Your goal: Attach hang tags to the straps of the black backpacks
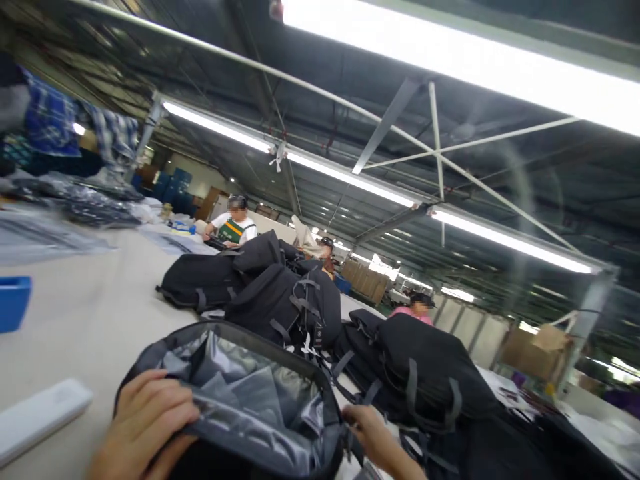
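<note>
Bare left hand [143, 420], bare right hand [373, 433], no sleeves visible, no gloves

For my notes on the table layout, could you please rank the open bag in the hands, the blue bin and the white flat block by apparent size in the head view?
1. Open bag, largest by far, though nearest the camera.
2. White flat block.
3. Blue bin, smallest as seen, but cut off by the frame edge and farther away, so unsure.

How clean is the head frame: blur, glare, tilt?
Head view: strongly tilted, horizon slanting; the ceiling light strips blow out to pure white; motion blur smears the clothes pile at far left and the table edge; the open bag, left hand and right hand are soft but readable.
</note>
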Tool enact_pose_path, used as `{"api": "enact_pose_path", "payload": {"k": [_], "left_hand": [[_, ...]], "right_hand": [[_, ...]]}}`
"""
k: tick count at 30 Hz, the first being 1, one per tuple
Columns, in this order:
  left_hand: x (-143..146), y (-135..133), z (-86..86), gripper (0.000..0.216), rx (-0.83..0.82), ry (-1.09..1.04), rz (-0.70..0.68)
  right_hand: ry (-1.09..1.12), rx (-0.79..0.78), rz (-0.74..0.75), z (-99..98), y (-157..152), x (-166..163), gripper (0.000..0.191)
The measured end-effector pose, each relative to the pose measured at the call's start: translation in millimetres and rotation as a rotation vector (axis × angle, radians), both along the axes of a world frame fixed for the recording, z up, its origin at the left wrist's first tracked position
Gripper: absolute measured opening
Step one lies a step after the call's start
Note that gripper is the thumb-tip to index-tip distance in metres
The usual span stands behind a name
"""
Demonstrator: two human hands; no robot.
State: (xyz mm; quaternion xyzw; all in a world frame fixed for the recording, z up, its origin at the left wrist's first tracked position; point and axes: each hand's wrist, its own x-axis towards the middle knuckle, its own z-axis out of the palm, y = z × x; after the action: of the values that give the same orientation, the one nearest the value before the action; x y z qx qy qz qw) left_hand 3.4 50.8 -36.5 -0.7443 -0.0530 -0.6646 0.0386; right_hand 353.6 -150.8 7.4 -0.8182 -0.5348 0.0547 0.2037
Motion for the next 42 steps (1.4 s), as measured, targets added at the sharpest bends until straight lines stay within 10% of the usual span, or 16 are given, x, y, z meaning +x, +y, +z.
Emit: {"api": "enact_pose_path", "payload": {"k": [6, 9, 12, 17, 28, 34, 42], "left_hand": [[0.2, -11.9, 2.4, 0.016, -0.039, 0.017, 0.034], [-0.1, -15.6, 4.0, 0.017, -0.055, 0.003, 0.018], [-0.2, -18.2, 5.4, 0.019, -0.059, -0.01, 0.009], [0.0, -17.9, 3.6, 0.017, -0.065, -0.008, 0.011], [-10.1, -9.5, 11.3, 0.007, 0.015, 0.03, 0.08], [-3.0, 7.0, 2.4, 0.019, 0.002, -0.062, 0.214], [10.6, 5.1, 5.9, 0.031, -0.048, 0.012, 0.294]], "right_hand": [[0.345, 0.521, -0.198, 89.2, -27.9, 36.5, 0.046], [0.54, 0.897, -0.195, 123.7, -21.4, 7.0, 0.057], [0.382, 0.827, -0.065, 132.1, 1.1, -45.9, 0.054], [0.045, 0.285, 0.255, 111.7, 27.6, -111.2, 0.05], [-0.078, 0.278, 0.048, 117.3, -28.0, -90.6, 0.036], [0.007, -0.143, -0.128, 62.9, -84.3, -57.0, 0.029], [-0.064, -0.29, -0.138, -17.5, -102.3, -22.7, 0.027]]}}
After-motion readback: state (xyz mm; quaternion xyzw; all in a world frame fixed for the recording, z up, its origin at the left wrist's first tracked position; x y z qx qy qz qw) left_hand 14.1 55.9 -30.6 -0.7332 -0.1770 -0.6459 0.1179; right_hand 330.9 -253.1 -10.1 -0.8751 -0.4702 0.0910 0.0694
